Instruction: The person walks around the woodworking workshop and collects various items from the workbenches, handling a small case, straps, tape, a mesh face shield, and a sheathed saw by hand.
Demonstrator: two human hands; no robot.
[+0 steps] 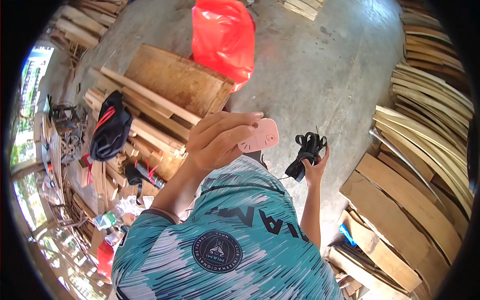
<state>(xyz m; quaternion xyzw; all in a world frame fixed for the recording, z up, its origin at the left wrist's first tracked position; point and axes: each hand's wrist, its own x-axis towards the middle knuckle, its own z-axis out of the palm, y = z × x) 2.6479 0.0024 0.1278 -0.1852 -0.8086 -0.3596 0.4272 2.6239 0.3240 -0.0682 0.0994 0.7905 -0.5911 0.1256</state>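
Pink device (264,137) in left hand (212,140), looped black cord (308,148) in right hand (315,171).

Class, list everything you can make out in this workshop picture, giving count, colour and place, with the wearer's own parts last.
pink rounded item: one, pink, in the left hand
looped cord bundle: one, black, in the right hand
plastic-like sheet or bag: one, red, top centre
wide wooden panel: one, brown, upper left
dark bag: one, black with red, left
long wood pieces: many, pale, right edge
wide boards: several, brown, lower right
small bright item: one, blue, lower right
floor: one, grey, centre
patterned shirt: one, teal and white, bottom
left hand: one, centre
right hand: one, right of centre
Left-edge clutter: too blurred to count
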